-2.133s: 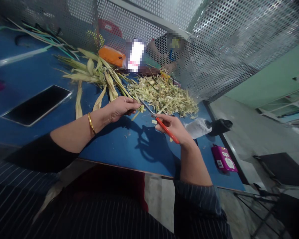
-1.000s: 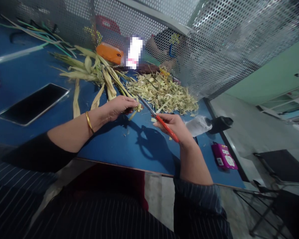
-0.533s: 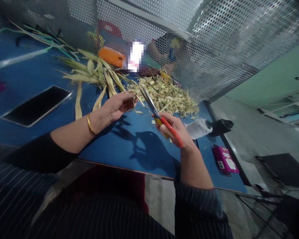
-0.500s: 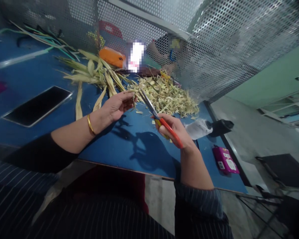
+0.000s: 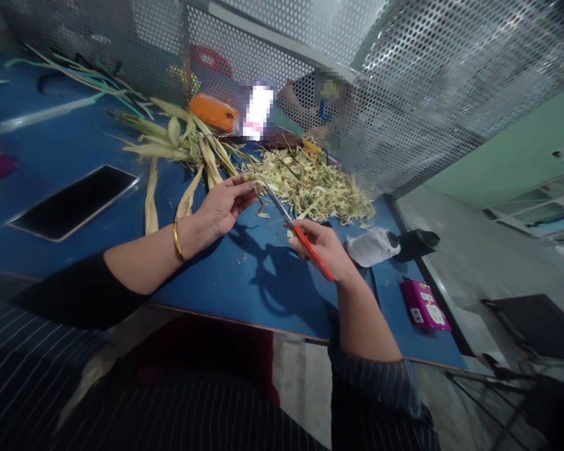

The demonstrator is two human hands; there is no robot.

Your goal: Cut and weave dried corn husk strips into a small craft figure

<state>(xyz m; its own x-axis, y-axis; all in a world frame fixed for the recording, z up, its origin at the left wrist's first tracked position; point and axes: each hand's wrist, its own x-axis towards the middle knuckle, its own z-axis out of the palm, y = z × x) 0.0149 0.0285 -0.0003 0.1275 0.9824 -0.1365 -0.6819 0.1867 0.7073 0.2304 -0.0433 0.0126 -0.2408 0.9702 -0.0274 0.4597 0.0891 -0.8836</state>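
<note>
My left hand [image 5: 225,203], with a gold bangle at the wrist, pinches a thin strip of dry husk [image 5: 260,199]. In my right hand [image 5: 320,245] are red-handled scissors [image 5: 282,210], their blades nearly together and their tips beside the fingertips of my left hand. Just beyond both hands lies a heap of cut husk pieces [image 5: 314,185] on the blue table [image 5: 207,275]. Long uncut husks [image 5: 178,141] spread out to the left of the heap, two of them reaching toward my left forearm.
A black phone [image 5: 75,203] and green straps [image 5: 98,84] lie left. An orange packet [image 5: 214,113] stands at the back, before a perforated metal screen [image 5: 263,44] with a person behind. White and black spools [image 5: 373,246] and a purple pack [image 5: 425,305] are right.
The scissor blades have closed from a slightly open position. The strip at my left fingertips now hangs lower, and the view has shifted slightly.
</note>
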